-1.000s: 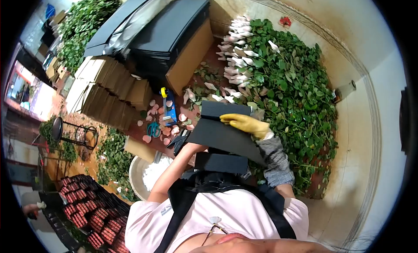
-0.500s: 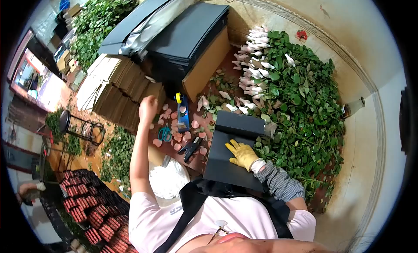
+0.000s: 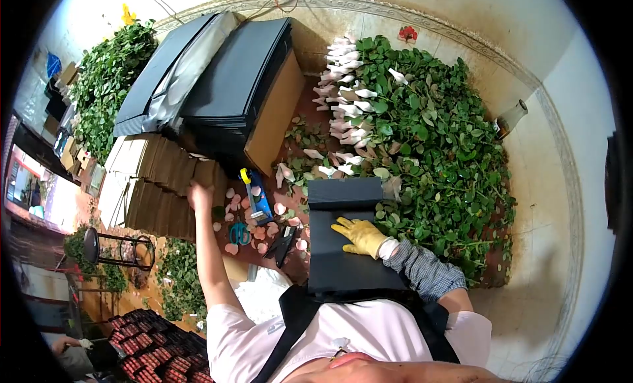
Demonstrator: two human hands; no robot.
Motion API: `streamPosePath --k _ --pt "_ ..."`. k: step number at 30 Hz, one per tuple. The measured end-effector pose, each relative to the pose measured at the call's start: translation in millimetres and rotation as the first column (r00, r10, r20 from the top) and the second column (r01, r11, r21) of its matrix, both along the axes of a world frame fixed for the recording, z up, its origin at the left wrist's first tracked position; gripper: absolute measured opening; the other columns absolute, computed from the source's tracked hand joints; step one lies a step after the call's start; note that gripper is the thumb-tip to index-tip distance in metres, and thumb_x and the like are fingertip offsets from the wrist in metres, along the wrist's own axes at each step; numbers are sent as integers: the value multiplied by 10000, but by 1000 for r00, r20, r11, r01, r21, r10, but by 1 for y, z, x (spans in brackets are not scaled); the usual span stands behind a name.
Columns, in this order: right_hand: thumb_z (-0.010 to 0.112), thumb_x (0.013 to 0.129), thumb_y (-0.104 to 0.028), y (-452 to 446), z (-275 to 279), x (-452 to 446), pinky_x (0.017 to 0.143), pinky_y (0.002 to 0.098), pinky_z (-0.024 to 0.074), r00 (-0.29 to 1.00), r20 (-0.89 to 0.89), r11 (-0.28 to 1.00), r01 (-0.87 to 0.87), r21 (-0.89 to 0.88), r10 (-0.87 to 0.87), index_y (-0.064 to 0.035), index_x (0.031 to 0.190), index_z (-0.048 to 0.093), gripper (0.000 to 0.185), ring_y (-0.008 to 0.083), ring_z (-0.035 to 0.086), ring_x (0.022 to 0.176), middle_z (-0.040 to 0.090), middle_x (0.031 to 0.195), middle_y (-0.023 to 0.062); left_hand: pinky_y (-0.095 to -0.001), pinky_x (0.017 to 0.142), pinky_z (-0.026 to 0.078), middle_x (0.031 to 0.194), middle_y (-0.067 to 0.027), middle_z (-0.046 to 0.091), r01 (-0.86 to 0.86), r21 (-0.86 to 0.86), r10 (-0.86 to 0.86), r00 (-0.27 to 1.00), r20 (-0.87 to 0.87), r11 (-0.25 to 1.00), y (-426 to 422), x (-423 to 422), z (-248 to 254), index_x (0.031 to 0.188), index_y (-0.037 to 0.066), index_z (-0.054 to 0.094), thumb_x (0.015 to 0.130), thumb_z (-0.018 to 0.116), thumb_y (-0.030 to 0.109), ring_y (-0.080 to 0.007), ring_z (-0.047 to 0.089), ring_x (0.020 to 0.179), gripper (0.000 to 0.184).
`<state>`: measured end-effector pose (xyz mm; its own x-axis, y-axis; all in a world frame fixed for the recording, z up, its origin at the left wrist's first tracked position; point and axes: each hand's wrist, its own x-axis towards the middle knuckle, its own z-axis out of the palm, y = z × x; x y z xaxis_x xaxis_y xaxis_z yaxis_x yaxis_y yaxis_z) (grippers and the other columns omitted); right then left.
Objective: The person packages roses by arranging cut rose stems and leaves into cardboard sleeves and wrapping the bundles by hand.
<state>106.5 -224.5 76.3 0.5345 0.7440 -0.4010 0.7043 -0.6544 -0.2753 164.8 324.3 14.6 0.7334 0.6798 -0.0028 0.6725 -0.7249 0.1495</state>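
My left hand [image 3: 201, 197], bare, is at the near end of a stack of brown cardboard sheets [image 3: 148, 205]. Its fingers are curled at a cardboard sheet's edge, and the fingertips are partly hidden. In a yellow glove, my right hand [image 3: 361, 238] lies flat with fingers spread on a black folded cardboard sheet [image 3: 336, 267] in front of my body. The raised flap [image 3: 345, 193] of that sheet is at its far end. Between my hands lie a blue tape dispenser [image 3: 262, 201], teal scissors [image 3: 239, 234] and a black stapler [image 3: 283, 244] among pale pink petals.
Leafy stems with white-wrapped heads [image 3: 428, 139] are piled at the right. A tall stack of black sheets [image 3: 231, 66] stands behind the cardboard. A stool [image 3: 119, 248] and black crates [image 3: 155, 347] are at the left, with another person's arm [image 3: 66, 343] beyond. A bottle [image 3: 511, 119] is by the wall.
My left hand has moved down and left to the cardboard stack. My right hand stays on the black sheet. The view has shifted, so the background sits further left.
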Motion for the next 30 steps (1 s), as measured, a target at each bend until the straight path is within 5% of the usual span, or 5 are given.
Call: streamPosePath --k 4,18,20,24,30 --pt "666 884 -353 -1 1 -2 1067 425 411 1000 2 999 13 33 -13 -129 1510 334 744 349 481 1304 333 1551 187 -485 939 511 1249 -363 436 35 -203 55 905 422 979 -70 -55 63 1439 -25 324 728 810 220 -497 543 1112 895" --pt "687 865 -356 -3 1 -2 983 427 476 1000 9 998 20 53 -21 -151 1493 367 734 344 547 1198 339 1554 144 -483 925 500 1255 -361 498 84 -220 32 879 477 972 -62 -62 55 1435 -28 299 781 816 231 -461 528 1154 873" --pt "679 866 -360 -2 0 -3 979 431 477 999 9 999 38 38 -38 -152 1496 361 736 346 547 1198 332 1558 142 -441 850 520 1269 -301 511 233 -500 -18 917 398 834 -83 -91 38 1545 112 96 797 792 209 -357 575 1107 1026" --pt "672 867 -383 -3 -8 -1 979 423 480 999 35 1000 15 21 -16 -168 1507 349 749 317 555 1202 315 1577 113 -319 888 513 1297 -118 573 257 -942 -202 932 301 -218 -195 -130 64 1466 4 374 889 646 36 -217 623 1057 639" --pt "687 848 -367 -1 -6 -1 909 430 512 996 91 1000 6 24 -8 -111 1398 475 643 325 601 1125 426 1506 135 -290 665 552 938 -87 693 39 -958 -174 980 92 -285 -270 -86 -1 1096 -25 629 982 602 193 -161 675 780 247"
